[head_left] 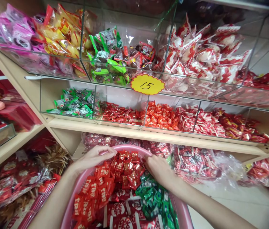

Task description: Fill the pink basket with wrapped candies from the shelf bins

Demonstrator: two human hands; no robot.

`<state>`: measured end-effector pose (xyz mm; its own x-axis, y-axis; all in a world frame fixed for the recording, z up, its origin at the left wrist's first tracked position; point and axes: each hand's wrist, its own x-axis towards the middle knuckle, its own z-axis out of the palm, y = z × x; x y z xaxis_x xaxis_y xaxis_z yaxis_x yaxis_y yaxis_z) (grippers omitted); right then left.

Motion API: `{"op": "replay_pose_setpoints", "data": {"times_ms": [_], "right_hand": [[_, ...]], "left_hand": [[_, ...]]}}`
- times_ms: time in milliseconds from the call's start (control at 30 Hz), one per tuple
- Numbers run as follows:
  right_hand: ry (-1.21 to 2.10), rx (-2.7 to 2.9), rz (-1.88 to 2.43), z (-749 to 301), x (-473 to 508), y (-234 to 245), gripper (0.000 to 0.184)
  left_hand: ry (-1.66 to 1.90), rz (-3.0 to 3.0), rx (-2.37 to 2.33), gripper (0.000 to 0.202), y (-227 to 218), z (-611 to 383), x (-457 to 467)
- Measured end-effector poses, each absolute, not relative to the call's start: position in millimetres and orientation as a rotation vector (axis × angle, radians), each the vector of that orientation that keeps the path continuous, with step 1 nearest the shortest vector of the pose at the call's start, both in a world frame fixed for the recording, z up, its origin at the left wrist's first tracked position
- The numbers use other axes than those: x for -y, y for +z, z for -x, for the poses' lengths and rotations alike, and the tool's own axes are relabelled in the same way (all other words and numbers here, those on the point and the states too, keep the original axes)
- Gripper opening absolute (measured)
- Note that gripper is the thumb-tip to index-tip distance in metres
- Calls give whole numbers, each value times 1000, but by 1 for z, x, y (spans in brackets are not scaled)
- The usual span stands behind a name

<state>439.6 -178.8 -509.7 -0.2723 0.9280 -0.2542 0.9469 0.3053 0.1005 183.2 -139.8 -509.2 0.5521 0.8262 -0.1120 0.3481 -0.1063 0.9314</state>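
A pink plastic basket [75,184] stands low in front of me, filled with wrapped candies. My left hand [96,158] bends over its far rim from the left, fingers curled against the edge. On the right, my right hand [159,167] is closed at the same rim, its fingertips partly hidden. Inside the basket, orange-red candies [95,190] lie on the left and shiny dark red ones [128,168] at the far middle. Green candies [157,197] lie on the right, with larger red-and-white packets [122,211] nearest me.
Ahead rises a wooden shelf [163,136] with clear candy bins. A yellow price tag [148,84] marked 15 hangs from the upper bins. Bagged candies [194,160] sit below the shelf, and red packages [10,178] fill the lower left.
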Motion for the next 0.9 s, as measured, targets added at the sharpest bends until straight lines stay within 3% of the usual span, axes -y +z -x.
{"op": "replay_pose_setpoints", "data": {"times_ms": [667,900], "right_hand": [[-314,-2342,-1864,-444,178,-518,16],[-505,-2623,-1872,-463,176,-489,8]], "left_hand": [[561,-1691,-988,31,-508,-184,141],[556,-1692,-988,29,-508,-184,141]]}}
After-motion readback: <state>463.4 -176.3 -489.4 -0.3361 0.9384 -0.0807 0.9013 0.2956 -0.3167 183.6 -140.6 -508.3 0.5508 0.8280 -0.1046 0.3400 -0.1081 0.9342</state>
